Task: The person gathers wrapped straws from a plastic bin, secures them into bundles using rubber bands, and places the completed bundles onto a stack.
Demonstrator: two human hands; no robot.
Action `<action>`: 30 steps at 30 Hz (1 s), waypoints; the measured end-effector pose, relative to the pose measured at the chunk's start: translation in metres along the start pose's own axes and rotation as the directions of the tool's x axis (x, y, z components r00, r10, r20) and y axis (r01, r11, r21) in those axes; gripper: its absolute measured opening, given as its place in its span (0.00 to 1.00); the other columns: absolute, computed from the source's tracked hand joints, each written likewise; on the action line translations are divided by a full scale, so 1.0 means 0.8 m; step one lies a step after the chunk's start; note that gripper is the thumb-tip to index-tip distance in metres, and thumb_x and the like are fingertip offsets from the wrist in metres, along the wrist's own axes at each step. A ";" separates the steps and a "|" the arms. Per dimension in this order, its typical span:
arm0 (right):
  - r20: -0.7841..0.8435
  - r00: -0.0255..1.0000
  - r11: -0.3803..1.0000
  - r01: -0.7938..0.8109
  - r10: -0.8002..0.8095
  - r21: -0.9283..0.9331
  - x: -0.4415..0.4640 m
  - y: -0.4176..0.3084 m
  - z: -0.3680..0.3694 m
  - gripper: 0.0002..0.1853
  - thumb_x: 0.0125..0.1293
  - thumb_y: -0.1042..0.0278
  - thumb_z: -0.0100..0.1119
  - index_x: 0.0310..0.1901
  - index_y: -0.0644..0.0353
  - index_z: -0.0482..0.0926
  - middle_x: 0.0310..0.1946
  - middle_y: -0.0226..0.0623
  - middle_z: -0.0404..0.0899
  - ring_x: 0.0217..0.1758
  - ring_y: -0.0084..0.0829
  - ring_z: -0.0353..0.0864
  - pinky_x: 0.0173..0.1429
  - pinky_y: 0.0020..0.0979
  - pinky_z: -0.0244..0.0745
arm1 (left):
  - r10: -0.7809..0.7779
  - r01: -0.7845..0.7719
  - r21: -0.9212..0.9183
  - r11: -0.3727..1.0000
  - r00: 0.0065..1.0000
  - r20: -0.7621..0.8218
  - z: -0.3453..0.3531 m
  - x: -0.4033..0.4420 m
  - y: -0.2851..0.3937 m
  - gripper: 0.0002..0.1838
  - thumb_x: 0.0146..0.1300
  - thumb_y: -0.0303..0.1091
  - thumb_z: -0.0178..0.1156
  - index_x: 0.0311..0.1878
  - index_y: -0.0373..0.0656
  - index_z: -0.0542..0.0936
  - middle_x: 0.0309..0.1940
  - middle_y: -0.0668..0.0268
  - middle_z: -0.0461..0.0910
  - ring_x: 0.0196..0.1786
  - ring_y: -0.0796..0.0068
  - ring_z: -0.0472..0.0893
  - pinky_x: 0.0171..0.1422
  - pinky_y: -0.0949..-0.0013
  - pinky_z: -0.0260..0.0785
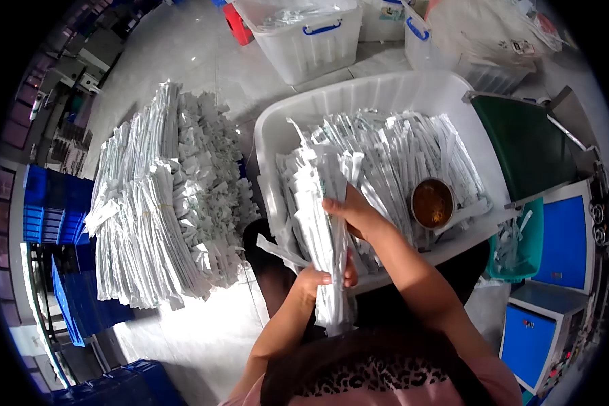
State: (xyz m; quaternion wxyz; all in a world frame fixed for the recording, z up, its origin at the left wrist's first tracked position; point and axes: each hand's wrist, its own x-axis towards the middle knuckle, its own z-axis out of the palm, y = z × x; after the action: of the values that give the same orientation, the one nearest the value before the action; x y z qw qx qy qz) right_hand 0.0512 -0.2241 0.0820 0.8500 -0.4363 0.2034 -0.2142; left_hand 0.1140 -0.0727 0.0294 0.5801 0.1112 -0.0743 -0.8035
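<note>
A thick bundle of long, thin white paper-wrapped packets (321,183) stands nearly upright in front of me, over the near left part of a large white plastic tub (379,84). Near its lower end, my left hand (326,276) is wrapped around it. Higher up, my right hand (353,211) grips the same bundle from the right side, thumb across the front. More loose packets (379,149) of the same kind fill the tub. A round metal cup (432,203) with small yellow-orange bits, perhaps rubber bands, sits on them at the right.
At the left stands a big stack of bundled packets (142,230). Blue crates (57,203) line the far left. Beyond the tub are white bins (311,51) and a cloth sack (480,30). A green bin (521,250) and blue-fronted cabinets (561,240) stand on the right.
</note>
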 end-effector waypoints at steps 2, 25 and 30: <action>0.160 0.986 0.987 -0.062 0.037 0.151 0.006 -0.027 0.009 0.47 0.38 0.54 0.72 0.58 0.63 0.55 0.49 0.46 0.67 0.49 0.37 0.72 0.50 0.34 0.70 | -0.051 0.067 -0.109 0.992 0.988 0.145 -0.003 0.016 -0.007 0.36 0.32 0.33 0.67 0.50 0.36 0.65 0.33 0.58 0.73 0.35 0.64 0.74 0.42 0.65 0.65; 0.207 0.967 0.236 0.169 0.149 -0.957 0.006 -0.047 0.011 0.15 0.54 0.54 0.55 0.31 0.58 0.81 0.20 0.40 0.78 0.26 0.35 0.79 0.36 0.32 0.72 | -0.063 0.120 0.166 0.979 0.948 -0.311 0.034 0.026 0.035 0.35 0.42 0.35 0.66 0.53 0.27 0.63 0.41 0.48 0.73 0.41 0.56 0.77 0.44 0.63 0.73; 0.040 0.943 0.815 0.306 -0.330 -0.492 -0.007 -0.024 0.005 0.42 0.51 0.42 0.57 0.60 0.62 0.56 0.58 0.47 0.60 0.60 0.38 0.61 0.54 0.36 0.65 | 0.133 0.020 0.332 0.943 0.892 -0.432 0.069 0.037 0.058 0.21 0.40 0.30 0.60 0.40 0.31 0.70 0.28 0.59 0.72 0.30 0.65 0.76 0.34 0.66 0.74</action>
State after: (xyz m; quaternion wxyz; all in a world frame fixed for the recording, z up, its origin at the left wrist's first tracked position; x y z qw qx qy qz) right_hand 0.0450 -0.2290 0.1008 0.6580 -0.6605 0.1954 -0.3045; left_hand 0.1327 -0.1157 0.0914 0.5781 0.3861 -0.0745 -0.7150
